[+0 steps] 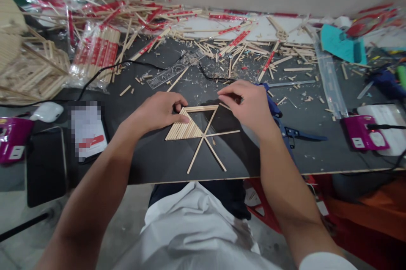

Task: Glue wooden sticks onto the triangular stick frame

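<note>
A flat wheel-like frame of thin wooden sticks lies on the dark tabletop, its spokes meeting in the middle. One wedge, the slatted stick panel, is filled with sticks side by side; the wedge beside it has a few sticks along its outer edge. My left hand is closed on the panel's upper corner, thumb pressed on top. Over the frame's upper right corner, my right hand pinches a short wooden stick, one end showing past the fingers and the rest hidden beneath the hand.
Behind the hands lie a clear plastic ruler, scattered stick offcuts and red-wrapped chopstick packs. Blue-handled cutters rest by my right forearm. Two phones are at left, and a purple box at right.
</note>
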`<state>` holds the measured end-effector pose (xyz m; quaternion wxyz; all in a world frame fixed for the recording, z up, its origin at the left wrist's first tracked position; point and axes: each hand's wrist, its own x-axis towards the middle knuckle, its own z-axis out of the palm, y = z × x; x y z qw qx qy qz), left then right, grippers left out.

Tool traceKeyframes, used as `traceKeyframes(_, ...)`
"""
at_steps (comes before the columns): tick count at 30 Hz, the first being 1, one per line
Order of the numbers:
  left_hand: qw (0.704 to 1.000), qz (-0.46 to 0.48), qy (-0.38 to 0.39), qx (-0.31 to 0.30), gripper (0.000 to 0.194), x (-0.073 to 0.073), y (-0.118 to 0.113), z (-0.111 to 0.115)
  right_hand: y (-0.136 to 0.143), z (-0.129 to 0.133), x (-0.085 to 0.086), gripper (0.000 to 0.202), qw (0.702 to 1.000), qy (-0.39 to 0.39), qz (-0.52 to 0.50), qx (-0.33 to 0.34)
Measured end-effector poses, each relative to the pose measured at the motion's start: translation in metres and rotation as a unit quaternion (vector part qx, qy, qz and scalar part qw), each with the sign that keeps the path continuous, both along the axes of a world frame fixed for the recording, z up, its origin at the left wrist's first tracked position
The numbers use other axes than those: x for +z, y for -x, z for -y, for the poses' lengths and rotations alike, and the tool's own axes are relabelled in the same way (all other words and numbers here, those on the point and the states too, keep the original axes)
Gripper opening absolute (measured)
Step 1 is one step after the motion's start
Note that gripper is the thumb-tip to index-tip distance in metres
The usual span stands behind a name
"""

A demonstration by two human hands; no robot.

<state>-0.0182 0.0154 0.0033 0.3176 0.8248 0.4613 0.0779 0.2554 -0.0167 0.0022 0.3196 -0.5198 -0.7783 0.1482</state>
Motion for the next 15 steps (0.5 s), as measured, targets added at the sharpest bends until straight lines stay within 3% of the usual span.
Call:
traceKeyframes(6, 1.0, -0.003, -0.021, -0.014, 0.046, 0.001, -0.001, 0.0, -0.001, -0.003, -0.005, 0.007, 0.998, 0.055, 0.016, 0.018)
traceKeyframes(15, 0.992, -0.001, -0.08, -0.096, 0.043, 0.0, 0.004, 0.001, 0.01, -0.003, -0.015, 0.003, 0.997, 0.075, 0.008, 0.027)
